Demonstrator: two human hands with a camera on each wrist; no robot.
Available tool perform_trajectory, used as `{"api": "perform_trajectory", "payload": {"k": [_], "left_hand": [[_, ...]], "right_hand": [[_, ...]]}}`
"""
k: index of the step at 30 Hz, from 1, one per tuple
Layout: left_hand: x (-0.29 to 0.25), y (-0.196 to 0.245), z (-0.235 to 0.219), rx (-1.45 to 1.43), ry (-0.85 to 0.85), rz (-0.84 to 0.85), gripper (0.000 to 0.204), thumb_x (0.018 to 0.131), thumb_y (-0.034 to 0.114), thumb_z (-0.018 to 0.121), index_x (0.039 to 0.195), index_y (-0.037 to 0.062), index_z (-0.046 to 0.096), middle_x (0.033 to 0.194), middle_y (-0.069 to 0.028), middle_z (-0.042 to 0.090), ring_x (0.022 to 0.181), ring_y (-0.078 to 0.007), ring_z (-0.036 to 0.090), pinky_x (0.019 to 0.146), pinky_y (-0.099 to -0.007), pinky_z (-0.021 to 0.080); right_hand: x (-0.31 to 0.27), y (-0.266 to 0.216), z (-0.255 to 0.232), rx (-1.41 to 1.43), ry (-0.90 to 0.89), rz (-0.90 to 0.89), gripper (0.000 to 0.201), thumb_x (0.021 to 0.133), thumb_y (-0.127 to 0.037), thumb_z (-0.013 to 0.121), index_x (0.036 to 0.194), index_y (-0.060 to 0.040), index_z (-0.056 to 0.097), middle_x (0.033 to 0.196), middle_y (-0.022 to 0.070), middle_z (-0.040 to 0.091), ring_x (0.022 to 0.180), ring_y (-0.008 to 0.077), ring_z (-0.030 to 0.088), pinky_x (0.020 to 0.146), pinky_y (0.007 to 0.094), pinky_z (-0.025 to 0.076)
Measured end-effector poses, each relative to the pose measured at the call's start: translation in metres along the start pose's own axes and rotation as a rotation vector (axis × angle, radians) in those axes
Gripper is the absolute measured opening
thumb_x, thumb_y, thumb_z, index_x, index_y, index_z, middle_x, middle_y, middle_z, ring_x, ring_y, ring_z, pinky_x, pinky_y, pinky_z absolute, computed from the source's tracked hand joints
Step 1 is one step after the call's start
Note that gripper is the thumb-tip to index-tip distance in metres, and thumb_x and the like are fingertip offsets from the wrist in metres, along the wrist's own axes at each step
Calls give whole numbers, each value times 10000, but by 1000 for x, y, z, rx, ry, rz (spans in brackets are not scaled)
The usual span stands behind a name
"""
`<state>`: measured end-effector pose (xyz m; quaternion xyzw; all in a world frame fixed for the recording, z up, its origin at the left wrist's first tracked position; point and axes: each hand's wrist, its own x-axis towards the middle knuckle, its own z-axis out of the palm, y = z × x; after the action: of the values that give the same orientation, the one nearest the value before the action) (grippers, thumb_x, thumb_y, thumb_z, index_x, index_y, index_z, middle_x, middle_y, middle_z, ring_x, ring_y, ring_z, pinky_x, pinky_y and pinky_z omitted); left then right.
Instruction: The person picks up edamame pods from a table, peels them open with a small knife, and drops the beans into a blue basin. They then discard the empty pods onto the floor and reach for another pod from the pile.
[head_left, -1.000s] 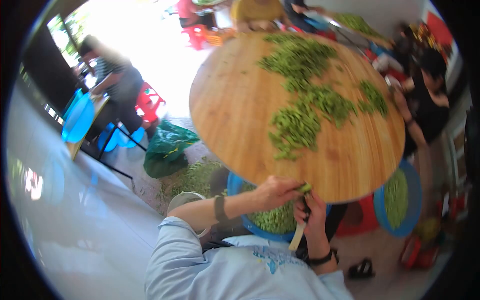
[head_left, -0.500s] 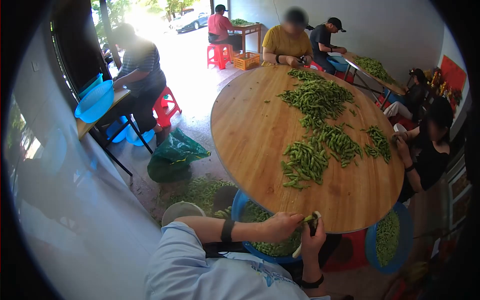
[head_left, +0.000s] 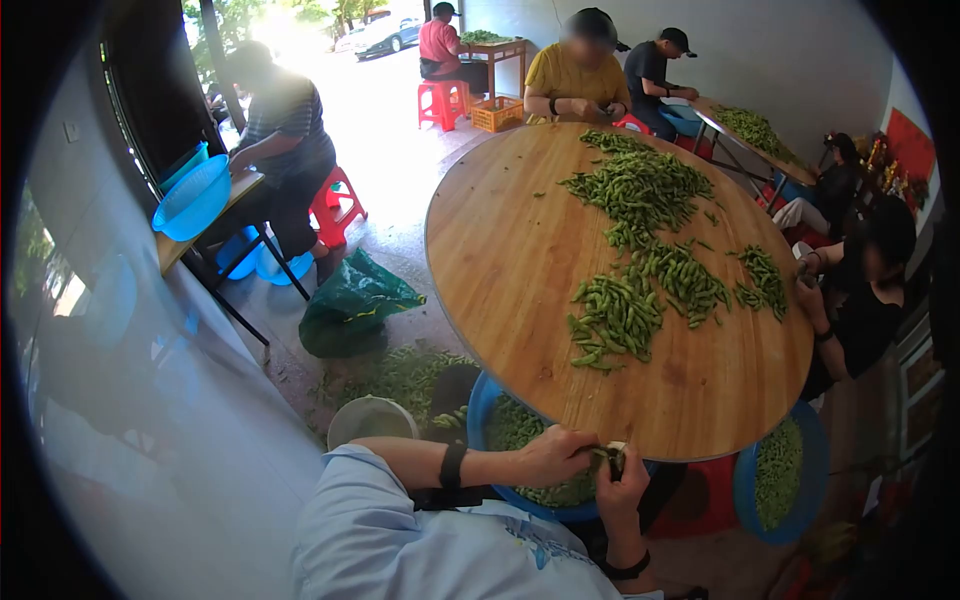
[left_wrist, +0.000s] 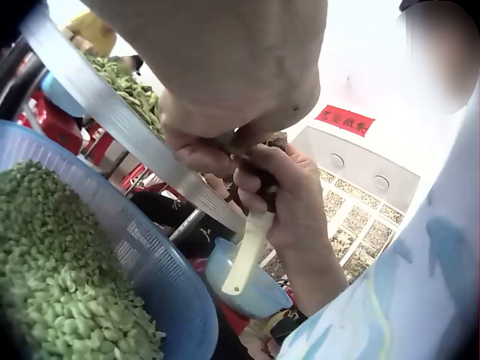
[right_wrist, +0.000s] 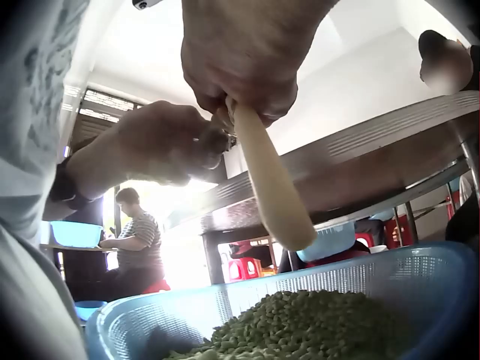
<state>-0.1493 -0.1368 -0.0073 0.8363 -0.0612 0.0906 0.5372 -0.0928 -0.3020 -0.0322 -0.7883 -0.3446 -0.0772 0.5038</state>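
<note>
My left hand [head_left: 556,456] pinches a green soybean pod [head_left: 598,453] just off the near edge of the round wooden table [head_left: 520,260]. Right beside it, my right hand [head_left: 622,490] grips a tool by its cream handle [left_wrist: 247,255], which points downward out of the fist. The tool's working end is hidden by the fingers, and both hands' fingertips meet at the pod. Below them stands a blue basket [right_wrist: 435,274] of shelled green beans [left_wrist: 82,300]. Heaps of soybean pods [head_left: 640,190] lie on the tabletop.
A second blue basket [head_left: 805,490] of beans stands at the right. On the floor at left are a pale bucket [head_left: 372,420], scattered husks [head_left: 400,380] and a green sack [head_left: 350,305]. Several people sit around, one in yellow [head_left: 575,80] across the table.
The head view has tilted up and steadied since the first frame. The pod, bright green between my hands half a second ago, is now more covered as the hands draw closer together.
</note>
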Motion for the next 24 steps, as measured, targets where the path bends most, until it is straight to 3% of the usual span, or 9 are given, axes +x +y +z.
{"api": "perform_trajectory", "payload": {"k": [4,7,11,13,14,16,20,24], "left_hand": [[-2,-10,12,-29,22,36,180,731,-26,522,899,-11,586,765,-225,578,759,-399,595,657,-437,470],[-1,-16,21,-24,-13,8,217,711,-41,508,911,-19,589,796,-228,584,814,-402,592,703,-430,473],[-3,-25,20,-90,-210,-41,264,697,-51,515,951,-25,584,850,-202,608,859,-410,590,743,-416,473],[-6,-19,21,-26,-24,130,274,731,-15,570,1005,-27,574,904,-182,621,868,-401,606,740,-405,486],[-7,-14,19,-53,-66,114,274,731,-15,570,1005,-27,574,904,-182,621,868,-401,606,740,-405,486],[-4,-5,13,132,-2,113,257,762,30,617,1012,7,560,963,-184,598,857,-376,605,700,-413,485],[-7,-8,0,-4,-25,143,186,803,15,645,970,-8,566,854,-154,596,737,-321,605,636,-373,492],[-16,9,-62,497,-16,228,147,770,6,623,908,10,573,752,-137,537,676,-317,568,583,-383,463]], "right_hand": [[3,-16,-6,-75,-34,-125,231,714,26,622,923,28,524,796,179,533,681,371,568,594,395,478],[4,-14,-6,-140,1,-214,183,729,25,601,901,14,540,742,167,526,646,334,554,585,367,460],[-3,-1,-26,-137,-86,64,192,737,19,592,919,13,531,790,180,539,690,385,568,603,397,473],[-9,6,-28,-5,-80,121,175,752,15,583,920,10,536,781,175,551,677,365,575,596,382,468],[-12,6,-26,-17,-70,171,175,752,15,583,920,10,536,781,175,551,677,365,575,596,382,468],[-10,3,-20,54,-55,156,176,753,24,583,923,15,539,770,166,558,660,344,577,583,370,463],[-2,-5,-9,111,-52,114,170,754,33,576,920,12,544,773,160,552,630,311,573,554,359,457],[0,-2,-11,59,-131,19,175,763,19,614,926,21,548,817,165,562,636,294,593,544,351,468]]}}
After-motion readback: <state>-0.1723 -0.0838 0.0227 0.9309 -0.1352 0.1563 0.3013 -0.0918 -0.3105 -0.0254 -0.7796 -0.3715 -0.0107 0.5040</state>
